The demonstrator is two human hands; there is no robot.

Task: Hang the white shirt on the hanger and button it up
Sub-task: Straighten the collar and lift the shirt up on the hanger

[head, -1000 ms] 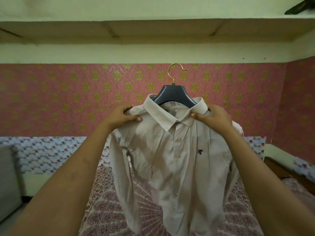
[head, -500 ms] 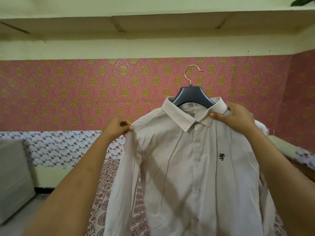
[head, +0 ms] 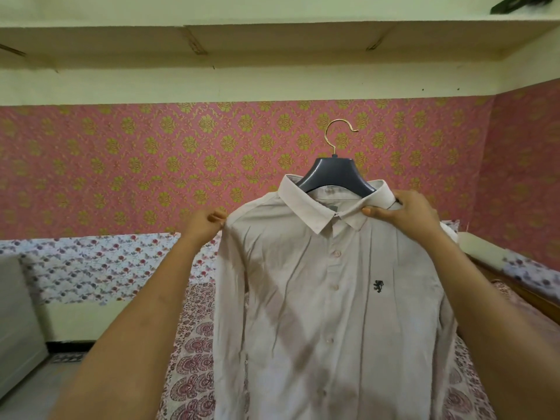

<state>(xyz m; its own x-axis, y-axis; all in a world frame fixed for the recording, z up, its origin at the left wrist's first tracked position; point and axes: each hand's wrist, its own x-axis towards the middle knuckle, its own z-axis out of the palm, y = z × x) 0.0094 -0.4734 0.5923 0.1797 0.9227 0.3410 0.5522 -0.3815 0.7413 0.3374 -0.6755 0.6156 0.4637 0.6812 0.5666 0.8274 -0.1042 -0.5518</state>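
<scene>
The white shirt (head: 330, 298) hangs on a dark hanger (head: 333, 175) with a gold hook, held up in the air in front of me. Its front placket lies closed with several buttons in a row, and a small black emblem marks the chest. My left hand (head: 206, 225) pinches the shirt's left shoulder seam at the sleeve top. My right hand (head: 403, 212) grips the shirt's right shoulder beside the collar, thumb on the collar point. The hanger's arms are hidden inside the shirt.
A bed (head: 194, 359) with a patterned red and white cover lies below the shirt. A floral pillow or cushion row (head: 100, 265) runs along the pink wall. A grey piece of furniture (head: 15, 322) stands at the left. A shelf (head: 272, 37) spans overhead.
The shirt and hanger have shifted right in my view. My left hand slid from near the collar out to the shoulder seam, and the shirt front now hangs flatter and wider.
</scene>
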